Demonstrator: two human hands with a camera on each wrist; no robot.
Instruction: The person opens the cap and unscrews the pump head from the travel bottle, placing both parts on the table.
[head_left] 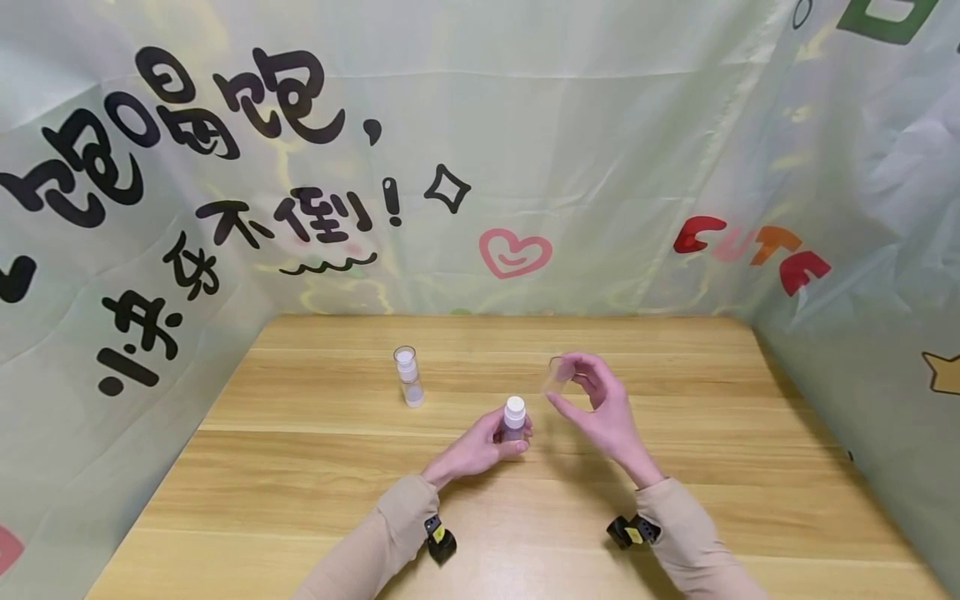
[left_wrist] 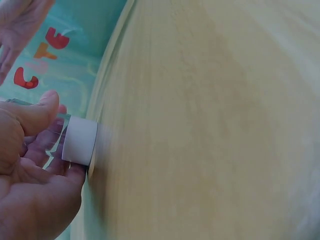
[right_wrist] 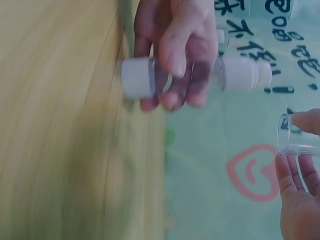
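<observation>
My left hand [head_left: 477,446] grips a small clear pump bottle [head_left: 513,423] with a white top and a white base. In the left wrist view the white base [left_wrist: 80,141] sticks out below the curled fingers, close to the table. To the right and a little higher, my right hand [head_left: 602,407] pinches a clear cylindrical cap [head_left: 556,377] between thumb and fingertips. The right wrist view shows the cap's open rim [right_wrist: 283,135] facing the bottle, with a gap between the two. The bottle's white pump top [right_wrist: 245,73] is bare.
A second small bottle [head_left: 409,379], its clear cap on, stands upright on the wooden table [head_left: 300,467], left of my hands. Printed cloth walls [head_left: 600,167] enclose the table at the back and both sides. A small black camera is strapped to each wrist.
</observation>
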